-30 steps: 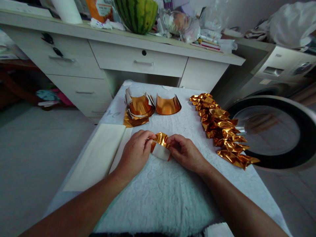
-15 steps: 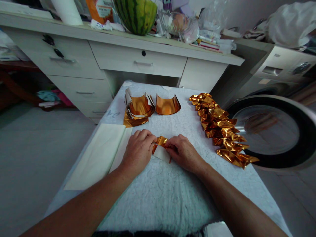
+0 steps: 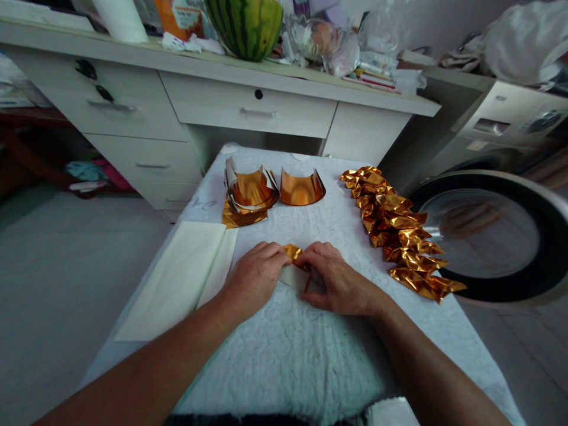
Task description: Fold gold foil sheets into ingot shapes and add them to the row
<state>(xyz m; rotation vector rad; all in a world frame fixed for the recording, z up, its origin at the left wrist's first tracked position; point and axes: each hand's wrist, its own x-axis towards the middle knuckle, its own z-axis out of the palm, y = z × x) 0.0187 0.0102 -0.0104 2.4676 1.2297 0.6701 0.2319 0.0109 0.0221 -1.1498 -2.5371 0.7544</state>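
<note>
Between my hands, low over the cloth-covered table, is a gold foil piece (image 3: 293, 252) with a pale underside. My left hand (image 3: 257, 275) pinches its left side, fingers closed. My right hand (image 3: 335, 278) grips the right side with its fingers, while the thumb is spread lower down, near a thin gold edge. Beyond my hands, a stack of curved gold sheets (image 3: 252, 189) stands beside a single curved gold sheet (image 3: 302, 188). A row of folded gold foil pieces (image 3: 399, 228) runs along the right. Pale paper sheets (image 3: 177, 278) lie to the left of my left hand.
The table (image 3: 275, 367) has a light patterned cloth. Behind it stands a white drawer counter (image 3: 266, 109) with a watermelon (image 3: 246, 26) and plastic bags on top. At the right, an open round washer door (image 3: 488, 236) comes close to the table's edge.
My right thumb has moved down and away from the fingers. My left hand has shifted slightly right over the foil, and less of the pale underside shows.
</note>
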